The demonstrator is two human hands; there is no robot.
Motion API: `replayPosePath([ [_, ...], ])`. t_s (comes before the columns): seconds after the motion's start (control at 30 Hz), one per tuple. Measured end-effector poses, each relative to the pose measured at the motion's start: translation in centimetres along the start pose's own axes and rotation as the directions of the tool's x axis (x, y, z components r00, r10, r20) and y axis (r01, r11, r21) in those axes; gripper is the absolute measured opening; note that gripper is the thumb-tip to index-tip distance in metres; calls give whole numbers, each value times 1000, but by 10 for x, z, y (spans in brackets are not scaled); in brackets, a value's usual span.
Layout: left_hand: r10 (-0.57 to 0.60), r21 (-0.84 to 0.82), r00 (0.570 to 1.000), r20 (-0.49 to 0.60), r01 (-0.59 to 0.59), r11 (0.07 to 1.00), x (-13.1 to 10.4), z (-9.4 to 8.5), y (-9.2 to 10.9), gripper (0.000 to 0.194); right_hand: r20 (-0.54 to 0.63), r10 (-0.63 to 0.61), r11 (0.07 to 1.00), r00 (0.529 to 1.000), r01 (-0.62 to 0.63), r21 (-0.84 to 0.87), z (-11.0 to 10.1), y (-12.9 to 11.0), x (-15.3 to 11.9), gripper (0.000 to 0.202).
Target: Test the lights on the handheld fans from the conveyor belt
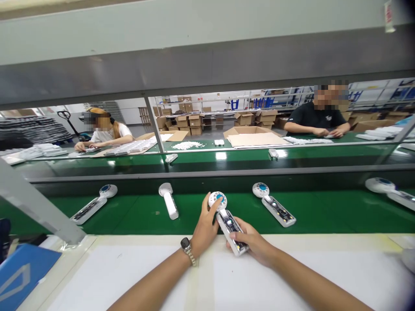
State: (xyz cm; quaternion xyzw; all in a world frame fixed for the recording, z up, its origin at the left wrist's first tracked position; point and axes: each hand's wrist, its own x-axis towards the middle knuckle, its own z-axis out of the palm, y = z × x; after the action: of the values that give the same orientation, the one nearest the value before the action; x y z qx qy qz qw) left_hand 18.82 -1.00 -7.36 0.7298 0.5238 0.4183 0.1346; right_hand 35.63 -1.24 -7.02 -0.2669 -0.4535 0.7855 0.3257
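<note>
A white handheld device (232, 230) is held between my two hands, over the near edge of the green belt. Its round head has a blue centre, and its handle lies open with a dark circuit board showing. My left hand (205, 226), with a watch at the wrist, grips the round head, one finger resting on its face. Wrapped round the lower handle is my right hand (253, 242), its thumb on top. A similar device (279, 211) with its board exposed rests on the belt to the right. To the left, another (170, 203) lies with its closed white back up.
The green belt (129, 211) runs across, with more devices at far left (90, 209) and far right (382, 185). A blue folder (24, 274) lies by a slanted metal post (39, 203). Two people work across the line, near cardboard (256, 139). A shelf (194, 69) hangs overhead.
</note>
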Motion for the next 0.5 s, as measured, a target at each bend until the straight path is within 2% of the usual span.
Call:
replayPosePath([
  [0.1, -33, -14, 999, 25, 34, 999, 0, 1, -2, 62, -95, 65, 995, 993, -56, 88, 8, 4, 0, 28],
  [0.23, -16, -29, 999, 36, 17, 999, -2, 2, -6, 62, -130, 109, 984, 986, -89, 154, 19, 8, -1, 20],
  [0.37, 13, -29, 1000, 25, -12, 1000, -3, 3, -6, 58, -166, 147, 979, 975, -118, 168, 25, 7, -5, 21],
  [0.5, 12, -8, 1000, 27, -12, 1000, -3, 2, -3, 56, -113, 91, 991, 989, -78, 109, 23, 9, -7, 31],
])
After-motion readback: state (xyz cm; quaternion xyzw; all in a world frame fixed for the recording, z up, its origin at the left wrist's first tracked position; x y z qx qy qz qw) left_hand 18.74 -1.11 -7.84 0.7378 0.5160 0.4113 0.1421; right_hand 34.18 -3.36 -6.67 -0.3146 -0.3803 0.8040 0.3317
